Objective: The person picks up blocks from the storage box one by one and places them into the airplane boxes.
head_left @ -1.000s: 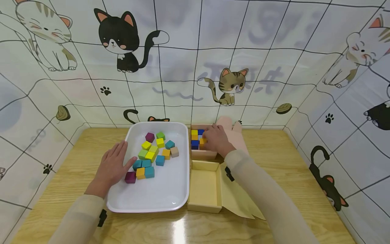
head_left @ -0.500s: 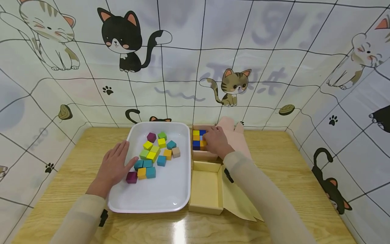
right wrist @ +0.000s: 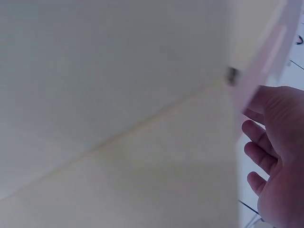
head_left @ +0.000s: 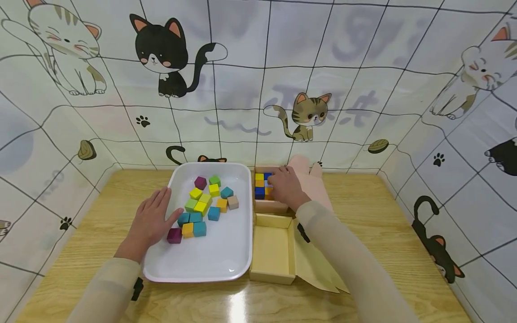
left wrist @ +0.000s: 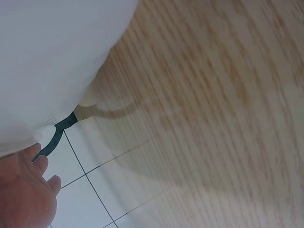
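Note:
My left hand lies with straight fingers along the left rim of a white tray, thumb over the cubes. In the left wrist view its fingers touch the tray's edge. Several coloured cubes lie in the tray, purple, green, yellow, teal, orange and tan. My right hand reaches into a small pink box holding yellow, blue and orange cubes. Its fingertips are hidden among them. The right wrist view shows curled lower fingers; box sides cover the thumb and index tips.
A yellow open box stands in front of the pink one, against the tray's right side. Its flap spreads right under my forearm. The pink box's lid lies open to the right. A cat-patterned cloth backs the wooden table.
The right hand's fingers have shifted slightly within the pink box. The left hand has stayed on the tray's rim, and the tray cubes have not moved.

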`<state>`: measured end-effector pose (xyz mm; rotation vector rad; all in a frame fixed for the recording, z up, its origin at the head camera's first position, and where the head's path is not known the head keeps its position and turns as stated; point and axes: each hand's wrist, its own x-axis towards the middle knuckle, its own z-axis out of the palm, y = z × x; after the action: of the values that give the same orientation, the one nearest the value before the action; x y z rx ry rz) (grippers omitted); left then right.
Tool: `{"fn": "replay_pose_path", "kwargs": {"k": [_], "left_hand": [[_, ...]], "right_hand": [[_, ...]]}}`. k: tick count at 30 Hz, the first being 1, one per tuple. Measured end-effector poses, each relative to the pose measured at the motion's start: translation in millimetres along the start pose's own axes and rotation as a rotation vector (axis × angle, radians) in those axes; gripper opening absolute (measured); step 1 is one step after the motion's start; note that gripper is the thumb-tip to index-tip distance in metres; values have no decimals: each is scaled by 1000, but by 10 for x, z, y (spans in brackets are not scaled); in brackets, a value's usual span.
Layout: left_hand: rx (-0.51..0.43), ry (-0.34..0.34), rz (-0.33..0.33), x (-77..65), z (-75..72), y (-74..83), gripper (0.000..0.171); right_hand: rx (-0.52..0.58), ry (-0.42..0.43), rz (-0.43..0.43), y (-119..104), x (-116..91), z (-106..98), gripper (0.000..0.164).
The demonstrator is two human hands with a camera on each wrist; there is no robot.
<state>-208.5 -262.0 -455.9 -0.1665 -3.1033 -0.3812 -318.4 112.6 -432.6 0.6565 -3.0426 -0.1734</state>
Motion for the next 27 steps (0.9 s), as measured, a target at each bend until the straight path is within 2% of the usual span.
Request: {"fn": "replay_pose_path", "kwargs": {"k": [5,10,16,21,27], "left_hand": [[-2,3,-2,1,11,-1,84],[2,3,-3,-2,12,3,84],[0,-1,-2,-10,2,11,85],[-1,3,0,-8,16,4,85],[0,2,1,-10,16,4,85]], "right_hand": [[55,45,-18,-34,-25,-181,27],[94,98,-62,-166,-49,-346,26],[111,162,-143,-390,-51,-410,29],[114,122,-209,-601,-59,-428,31],[86,24,-219,-789,4,-358,32]]}}
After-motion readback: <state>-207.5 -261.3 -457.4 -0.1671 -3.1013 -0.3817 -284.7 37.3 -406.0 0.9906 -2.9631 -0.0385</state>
